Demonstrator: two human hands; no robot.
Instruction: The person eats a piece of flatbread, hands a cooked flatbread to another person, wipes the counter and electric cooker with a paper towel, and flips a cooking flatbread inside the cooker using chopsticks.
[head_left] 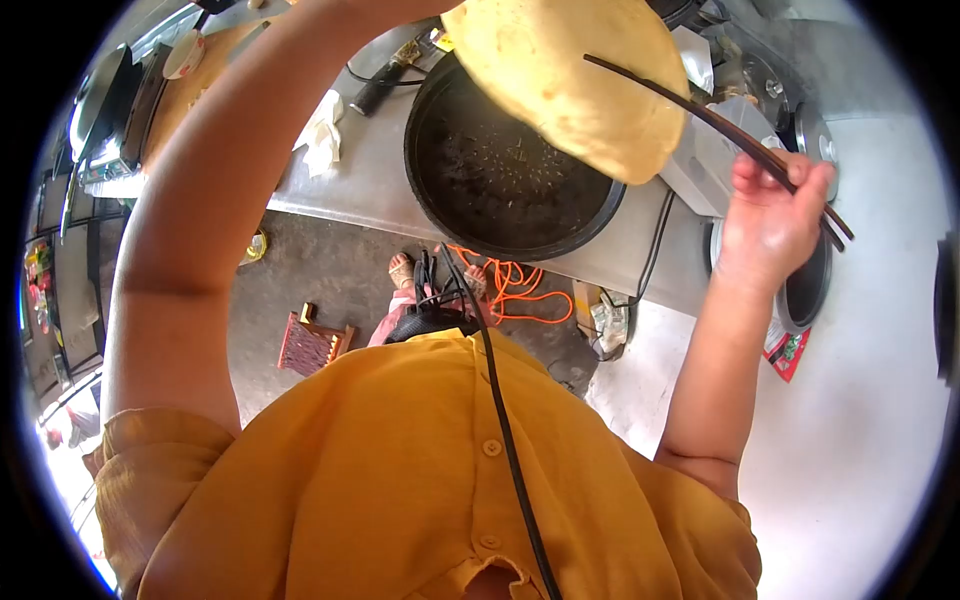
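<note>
A large round, pale yellow flatbread [575, 85] hangs tilted above a dark round pan [500, 170], covering the pan's far right part. My right hand [775, 215] is closed around a pair of dark chopsticks [690, 105]. They reach leftward across the face of the flatbread. Only a sliver of my left hand [425, 6] shows at the top edge, beside the flatbread's upper left rim. Its fingers are out of frame, so whether it grips the flatbread is hidden. Small pale specks or bubbles dot the pan's dark inside.
The pan sits on a metal counter [350, 195]. A black-handled tool [378, 92] and crumpled white tissue [322, 135] lie left of it. At right are a clear plastic container [700, 165] and a dark pot [806, 288]. Orange cord [515, 295] and a small stool [312, 342] are on the floor.
</note>
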